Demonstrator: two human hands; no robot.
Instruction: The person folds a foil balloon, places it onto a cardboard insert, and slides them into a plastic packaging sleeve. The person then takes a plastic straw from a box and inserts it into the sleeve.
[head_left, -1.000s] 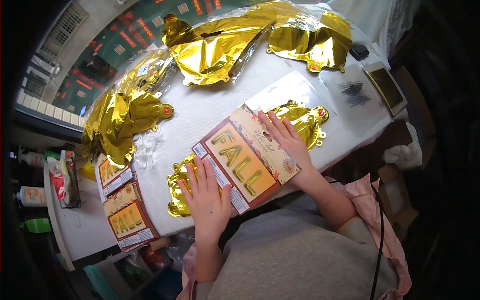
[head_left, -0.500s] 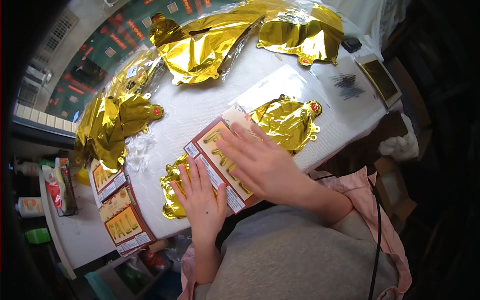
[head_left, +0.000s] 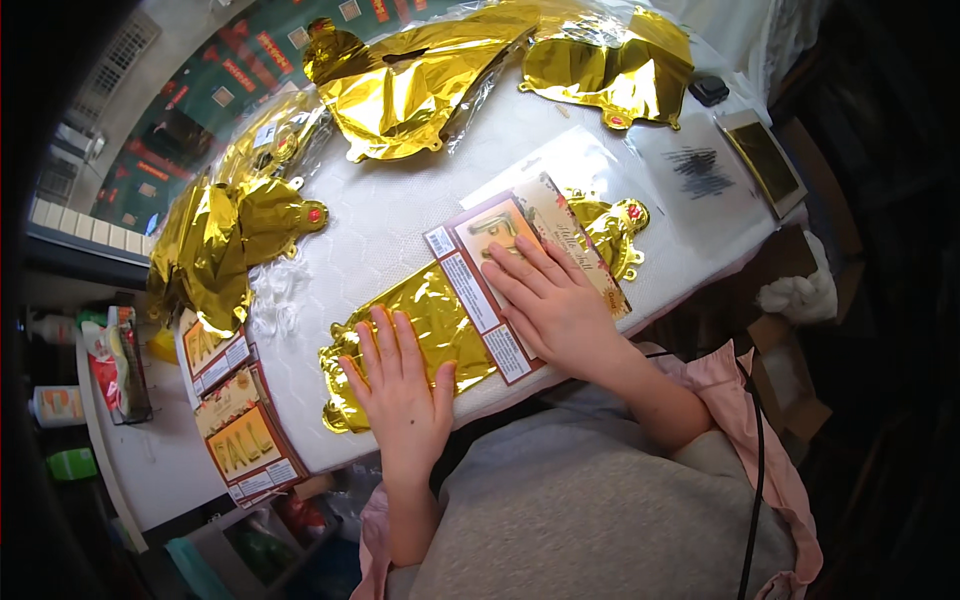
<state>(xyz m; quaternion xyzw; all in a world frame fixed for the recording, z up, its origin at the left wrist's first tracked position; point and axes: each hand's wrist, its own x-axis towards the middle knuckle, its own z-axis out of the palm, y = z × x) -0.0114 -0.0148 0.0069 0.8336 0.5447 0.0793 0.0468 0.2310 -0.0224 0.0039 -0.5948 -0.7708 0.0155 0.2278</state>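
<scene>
Left hand (head_left: 402, 385) lies flat, fingers spread open, on a folded gold foil balloon (head_left: 425, 325) at lower centre. Right hand (head_left: 552, 305), fingers open, presses the printed card (head_left: 480, 262) on the tabletop (head_left: 380, 225).

Looks like a small packing/craft workshop: white padded counter (head_left: 400, 230) w/ gold foil balloons (head_left: 410, 85), stacked printed card packs (head_left: 240, 430), glue bottles on a side shelf (head_left: 60, 400).

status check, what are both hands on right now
Left hand flat, fingers spread, on gold foil balloon. Right hand flat on printed card pack lying over it. Nothing in the way.
</scene>
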